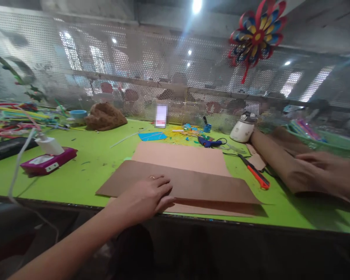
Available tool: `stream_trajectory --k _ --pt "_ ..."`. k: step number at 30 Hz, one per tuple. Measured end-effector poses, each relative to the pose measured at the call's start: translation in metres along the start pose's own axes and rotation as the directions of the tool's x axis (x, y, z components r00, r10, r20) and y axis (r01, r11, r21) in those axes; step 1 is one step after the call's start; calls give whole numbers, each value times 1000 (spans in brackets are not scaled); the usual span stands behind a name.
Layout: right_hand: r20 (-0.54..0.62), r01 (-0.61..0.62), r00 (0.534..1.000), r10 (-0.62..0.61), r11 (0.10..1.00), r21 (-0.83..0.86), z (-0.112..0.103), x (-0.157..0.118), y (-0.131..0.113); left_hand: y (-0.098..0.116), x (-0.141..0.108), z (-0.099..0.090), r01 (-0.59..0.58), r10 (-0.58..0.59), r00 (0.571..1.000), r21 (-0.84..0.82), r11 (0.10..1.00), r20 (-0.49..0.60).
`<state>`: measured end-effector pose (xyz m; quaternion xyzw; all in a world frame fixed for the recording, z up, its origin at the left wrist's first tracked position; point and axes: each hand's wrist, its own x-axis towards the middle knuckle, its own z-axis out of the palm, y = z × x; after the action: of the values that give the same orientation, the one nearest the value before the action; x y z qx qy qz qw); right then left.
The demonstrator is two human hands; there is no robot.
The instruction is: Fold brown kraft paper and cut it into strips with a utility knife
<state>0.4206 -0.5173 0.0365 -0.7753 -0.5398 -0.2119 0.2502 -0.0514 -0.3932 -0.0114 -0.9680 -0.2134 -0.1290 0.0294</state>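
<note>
My left hand (148,194) lies palm down, fingers loosely stretched, on a dark brown strip of paper (210,184). Under that strip is a larger light brown sheet (183,155), which reaches close to the table's front edge. At the far right, my right hand (326,175), blurred, grips a curled sheet of brown paper (277,155) that is raised off the table at its near end. Between the flat sheets and the curled one rests an orange and black utility knife (258,177).
The green table (93,155) carries a purple power strip (49,161) with a white cable at left. Behind the sheets are a blue glue gun (210,142), paper scraps, a phone (161,116) and a crumpled brown lump (105,116). A green basket (335,144) stands at right.
</note>
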Motion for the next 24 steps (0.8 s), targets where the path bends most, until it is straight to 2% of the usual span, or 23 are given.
stream_trajectory --k 1,2,3,4,5,6,8,10,13,15,17,21,24 --pt "79 147 985 -155 984 96 1 -4 -23 -1 1 1 -27 27 1000 17 999 -7" --pt "157 278 937 -312 939 202 2 -12 -48 -2 1 2 -44 45 999 31 999 -16" --pt "235 373 864 -446 879 298 3 -22 -74 -2 2 2 -56 57 998 39 998 -22" --pt "298 418 792 -533 829 370 5 -32 -99 -3 2 2 -66 67 998 40 997 -21" --pt "344 449 725 -597 788 421 8 -43 -121 -3 2 1 -77 78 997 34 996 -12" --pt "368 462 691 -623 771 439 12 -53 -140 -3 1 0 -92 92 996 27 995 3" --pt "352 516 667 -657 748 418 25 -69 -163 -2 -1 -4 -121 120 992 13 993 37" --pt "293 578 665 -687 722 381 39 -79 -171 0 -5 -7 -105 104 994 17 994 42" --pt "124 667 668 -734 664 337 56 -88 -170 -7 -15 -10 32 -32 999 69 997 -2" --pt "-3 699 677 -736 642 317 62 -94 -168 -19 -24 -10 144 -138 989 118 983 -55" --pt "-81 696 696 -713 644 318 64 -101 -166 -36 -32 -12 220 -206 973 152 964 -100" --pt "-109 647 747 -656 679 346 65 -107 -165 -68 -41 -20 315 -284 942 176 933 -178" --pt "-28 621 757 -653 704 344 64 -101 -166 -82 -40 -25 320 -284 935 159 934 -212"
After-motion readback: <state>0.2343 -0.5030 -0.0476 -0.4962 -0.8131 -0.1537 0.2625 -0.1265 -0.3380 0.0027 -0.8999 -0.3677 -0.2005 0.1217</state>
